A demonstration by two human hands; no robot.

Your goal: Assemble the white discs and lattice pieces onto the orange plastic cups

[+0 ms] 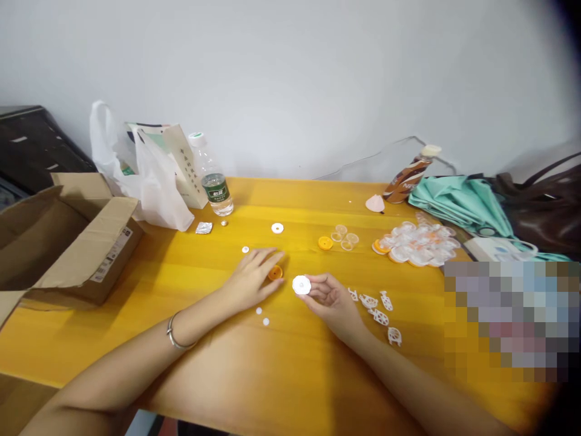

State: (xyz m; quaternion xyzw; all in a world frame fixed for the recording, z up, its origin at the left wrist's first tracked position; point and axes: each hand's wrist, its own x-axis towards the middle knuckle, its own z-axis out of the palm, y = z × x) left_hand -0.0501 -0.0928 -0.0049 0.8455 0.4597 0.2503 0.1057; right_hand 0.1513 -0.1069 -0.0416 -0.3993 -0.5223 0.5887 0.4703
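Between the thumb and fingers of my right hand (333, 304) is a round white plastic disc (302, 284) with a small raised centre, held just above the table. My left hand (252, 281) has its fingers spread around an orange round cap-like part (275, 274) on the table; whether they touch it I cannot tell. Two small white gears (265, 321) lie below that hand. A small white round piece (246, 249) sits above it, and a white ring (277, 228) lies farther back. Several white plastic frame pieces (380, 317) are scattered right of my right hand.
Another orange part (325, 243) and several clear cups (347, 242) lie mid-table, beside a pile of clear-and-orange assemblies (416, 244). An open cardboard box (113, 260), a plastic bag (157, 188) and a water bottle (216, 188) stand left. A brown bottle (405, 180) and green umbrella (463, 203) are right.
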